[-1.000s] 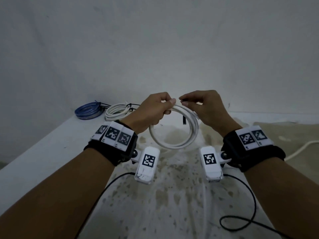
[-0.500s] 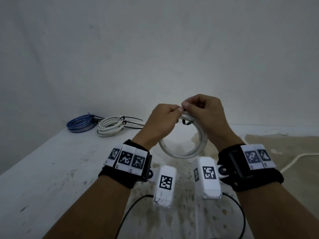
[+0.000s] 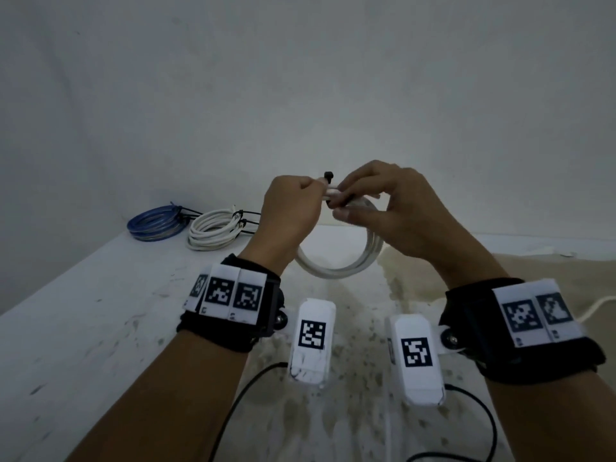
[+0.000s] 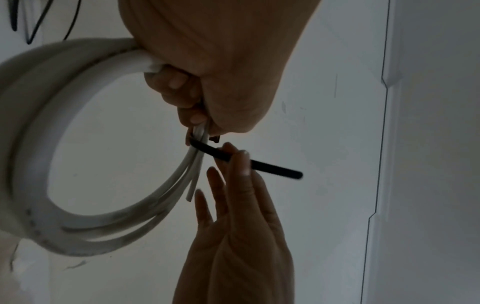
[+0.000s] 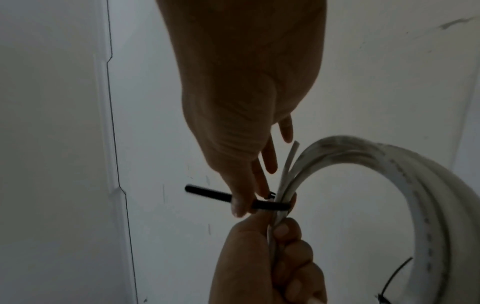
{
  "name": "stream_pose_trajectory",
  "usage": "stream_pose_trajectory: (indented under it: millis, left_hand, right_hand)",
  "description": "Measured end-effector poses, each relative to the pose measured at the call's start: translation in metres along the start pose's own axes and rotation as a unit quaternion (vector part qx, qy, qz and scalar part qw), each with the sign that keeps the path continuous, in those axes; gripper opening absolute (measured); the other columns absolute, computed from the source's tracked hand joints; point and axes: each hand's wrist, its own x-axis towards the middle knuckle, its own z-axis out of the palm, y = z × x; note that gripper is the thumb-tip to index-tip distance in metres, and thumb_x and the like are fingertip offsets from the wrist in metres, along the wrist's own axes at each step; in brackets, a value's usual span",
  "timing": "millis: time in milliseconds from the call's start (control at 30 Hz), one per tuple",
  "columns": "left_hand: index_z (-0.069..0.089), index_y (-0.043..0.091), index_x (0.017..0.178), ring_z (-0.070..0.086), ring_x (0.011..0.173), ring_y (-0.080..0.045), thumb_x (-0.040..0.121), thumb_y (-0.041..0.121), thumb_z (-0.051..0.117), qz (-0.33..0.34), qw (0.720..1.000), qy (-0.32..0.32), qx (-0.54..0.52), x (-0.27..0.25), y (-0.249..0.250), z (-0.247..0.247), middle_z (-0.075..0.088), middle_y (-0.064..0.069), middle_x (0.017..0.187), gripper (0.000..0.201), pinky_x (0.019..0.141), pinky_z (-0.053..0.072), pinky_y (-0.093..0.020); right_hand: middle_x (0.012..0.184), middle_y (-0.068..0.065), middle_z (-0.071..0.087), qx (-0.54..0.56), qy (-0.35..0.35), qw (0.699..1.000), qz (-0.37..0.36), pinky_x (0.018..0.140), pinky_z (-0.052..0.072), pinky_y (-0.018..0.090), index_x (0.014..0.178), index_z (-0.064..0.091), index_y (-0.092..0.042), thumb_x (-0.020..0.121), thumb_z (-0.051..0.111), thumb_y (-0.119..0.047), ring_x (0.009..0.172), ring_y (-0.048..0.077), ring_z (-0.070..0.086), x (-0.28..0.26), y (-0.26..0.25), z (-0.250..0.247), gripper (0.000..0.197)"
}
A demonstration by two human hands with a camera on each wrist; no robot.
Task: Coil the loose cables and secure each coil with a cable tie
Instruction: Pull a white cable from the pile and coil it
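Note:
I hold a white cable coil (image 3: pixel 336 269) upright above the table (image 3: pixel 83 328). My left hand (image 3: pixel 310 191) grips the coil's top strands in a fist, seen as curled fingers (image 4: pixel 176 90) in the left wrist view. A black cable tie (image 4: pixel 272 168) is wrapped round the strands (image 5: pixel 283 195) just beside that fist. My right hand (image 3: pixel 340 201) pinches the tie (image 5: pixel 207 191) between thumb and forefinger, and its other fingers stay straight. The tie's end (image 3: pixel 328 176) sticks up between both hands. One loose cable end (image 4: pixel 191 193) pokes out of the coil (image 4: pixel 33 164).
A blue coil (image 3: pixel 155 223) and a white coil (image 3: pixel 213 233), each bound with black ties, lie at the table's back left by the wall. A loose white cable (image 3: pixel 596 308) runs off at the right. Black camera leads (image 3: pixel 240 395) trail below my wrists.
Both hands have come closer together at the coil's top. The tie that hung below the strands now goes round them, with its end sticking up.

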Motion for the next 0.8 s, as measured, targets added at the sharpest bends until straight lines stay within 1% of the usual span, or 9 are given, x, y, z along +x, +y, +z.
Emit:
stream_pose_trajectory:
  millis: [67,167,267,333,400,467,533,633,800]
  left_hand:
    - [0.068,-0.005,0.084,0.037,0.048,-0.015,0.093,0.029,0.056,0.001,1.0,0.005,-0.001,-0.003,0.002,-0.001,0.056,-0.005,0.065,0.037,0.051,0.027,-0.025]
    - [0.068,-0.006,0.092,0.041,0.053,-0.022,0.093,0.032,0.056,0.019,1.0,0.001,0.003,-0.006,0.009,0.001,0.055,-0.014,0.07,0.04,0.052,0.029,-0.03]
    - [0.072,0.001,0.092,0.065,0.079,-0.033,0.094,0.034,0.055,0.044,0.999,-0.015,0.024,-0.01,0.014,0.006,0.07,-0.019,0.087,0.038,0.065,0.046,-0.035]
    - [0.072,0.001,0.092,0.067,0.088,-0.032,0.093,0.036,0.054,0.048,0.998,-0.017,0.032,-0.012,0.014,0.01,0.071,-0.018,0.092,0.039,0.076,0.052,-0.043]
    - [0.072,0.0,0.092,0.066,0.079,-0.033,0.094,0.036,0.055,0.036,0.999,-0.012,0.036,-0.012,0.013,0.01,0.071,-0.018,0.088,0.04,0.069,0.05,-0.042]
    - [0.071,-0.001,0.091,0.056,0.063,-0.028,0.094,0.035,0.056,0.013,1.0,-0.012,0.026,-0.011,0.013,0.009,0.065,-0.017,0.078,0.039,0.058,0.038,-0.035]
    - [0.069,0.009,0.085,0.053,0.067,-0.019,0.093,0.034,0.057,0.0,1.0,-0.016,0.015,-0.012,0.014,0.009,0.06,-0.013,0.079,0.029,0.058,0.034,-0.033]
    - [0.068,0.013,0.083,0.051,0.061,-0.018,0.093,0.033,0.057,-0.006,1.0,-0.012,0.014,-0.012,0.015,0.009,0.061,-0.013,0.079,0.025,0.056,0.033,-0.031]
    - [0.07,0.008,0.083,0.033,0.046,-0.013,0.093,0.029,0.058,-0.03,1.0,-0.003,0.0,-0.009,0.012,0.006,0.055,-0.011,0.073,0.026,0.05,0.026,-0.027]
  right_hand:
    - [0.09,-0.003,0.075,0.077,0.061,0.995,0.021,0.078,0.05,0.025,0.092,0.077,-0.012,0.088,0.072,-0.026,0.086,0.009,0.069,0.001,-0.01,0.002,0.015]
    - [0.081,0.005,0.073,0.163,0.127,0.974,0.095,0.069,0.051,0.016,0.098,0.069,-0.002,0.099,0.057,-0.015,0.077,0.01,0.071,0.003,-0.02,0.007,0.018]
    - [0.072,-0.001,0.065,0.01,0.137,0.985,0.103,0.067,0.047,0.027,0.099,0.062,-0.016,0.104,0.043,-0.022,0.071,0.016,0.062,0.005,-0.021,0.01,0.021]
    - [0.071,-0.004,0.06,-0.06,0.13,0.985,0.1,0.062,0.039,0.029,0.093,0.061,-0.017,0.104,0.042,-0.025,0.068,0.018,0.056,0.005,-0.021,0.007,0.024]
    - [0.077,-0.003,0.064,-0.101,0.122,0.981,0.108,0.06,0.033,0.025,0.106,0.067,-0.009,0.103,0.044,-0.025,0.071,0.017,0.056,0.005,-0.022,0.003,0.028]
    - [0.091,0.004,0.072,-0.165,0.089,0.976,0.114,0.065,0.034,0.025,0.119,0.066,-0.01,0.104,0.043,-0.026,0.083,0.02,0.062,0.006,-0.026,0.0,0.032]
    - [0.102,0.008,0.071,-0.21,0.061,0.969,0.116,0.071,0.039,0.027,0.125,0.064,-0.013,0.104,0.043,-0.024,0.094,0.025,0.063,0.005,-0.032,-0.002,0.032]
    - [0.108,0.009,0.072,-0.192,0.062,0.973,0.108,0.08,0.047,0.03,0.12,0.069,-0.014,0.101,0.051,-0.022,0.099,0.026,0.065,0.003,-0.038,-0.005,0.028]
    - [0.107,0.002,0.074,-0.161,0.055,0.977,0.129,0.082,0.049,0.029,0.113,0.075,-0.022,0.095,0.06,-0.022,0.097,0.02,0.066,0.002,-0.04,-0.009,0.023]
